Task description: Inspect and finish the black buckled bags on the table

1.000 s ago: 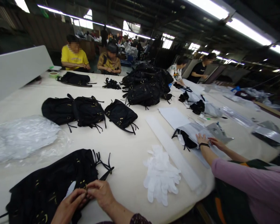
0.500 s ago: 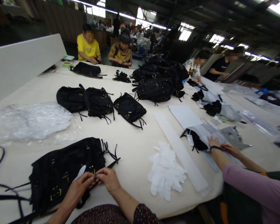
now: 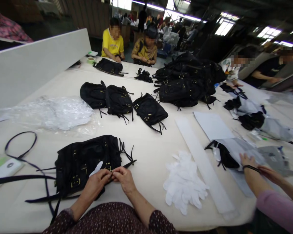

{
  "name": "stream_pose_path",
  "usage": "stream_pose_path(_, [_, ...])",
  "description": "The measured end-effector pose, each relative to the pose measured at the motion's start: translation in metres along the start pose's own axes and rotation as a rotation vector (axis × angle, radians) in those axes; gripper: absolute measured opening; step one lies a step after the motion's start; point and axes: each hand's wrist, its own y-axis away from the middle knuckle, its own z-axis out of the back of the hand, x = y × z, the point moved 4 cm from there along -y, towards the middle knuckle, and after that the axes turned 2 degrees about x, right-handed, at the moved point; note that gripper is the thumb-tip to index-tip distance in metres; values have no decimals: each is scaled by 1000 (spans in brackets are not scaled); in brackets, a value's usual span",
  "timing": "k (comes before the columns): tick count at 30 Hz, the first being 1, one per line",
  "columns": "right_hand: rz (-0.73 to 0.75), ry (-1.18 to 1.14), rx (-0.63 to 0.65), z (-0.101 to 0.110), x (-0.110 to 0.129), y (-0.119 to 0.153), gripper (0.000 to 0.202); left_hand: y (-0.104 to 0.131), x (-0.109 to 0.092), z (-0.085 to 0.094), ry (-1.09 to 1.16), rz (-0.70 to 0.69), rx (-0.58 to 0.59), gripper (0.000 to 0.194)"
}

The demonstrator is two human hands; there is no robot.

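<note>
A black bag (image 3: 88, 162) with gold buckles and loose straps lies flat on the table before me. At its lower right edge my left hand (image 3: 96, 183) is closed in a pinch on a black strap. Fingertip to fingertip with it, my right hand (image 3: 124, 180) pinches the same strap, whose free end (image 3: 131, 163) sticks out to the upper right. The exact spot between the fingers is hidden. A white rounded slip (image 3: 97, 168) shows just above my left hand, against the bag.
White cut pieces (image 3: 184, 182) lie to the right, beside a long white strip (image 3: 205, 165). A co-worker's hands (image 3: 251, 162) handle a grey plastic bag (image 3: 244, 148). Further back are more black bags (image 3: 150, 110), a large pile (image 3: 188, 81), and clear plastic (image 3: 63, 112).
My view has swung left, so everything sits further right and a white device and looped strap show at the left. Both hands stay pinched at the bag's edge.
</note>
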Motion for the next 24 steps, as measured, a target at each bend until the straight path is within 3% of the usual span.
stream_pose_path(7, [47,88,33,0,6,4,17,3,-11,4,-101,-41,2,25])
stream_pose_path(16, [119,297,73,0,21,7,16,-2,-1,0,-93,-31,-18,24])
stream_pose_path(24, [391,883,108,-2,27,0,17,-8,-7,1,-120,6,-37,18])
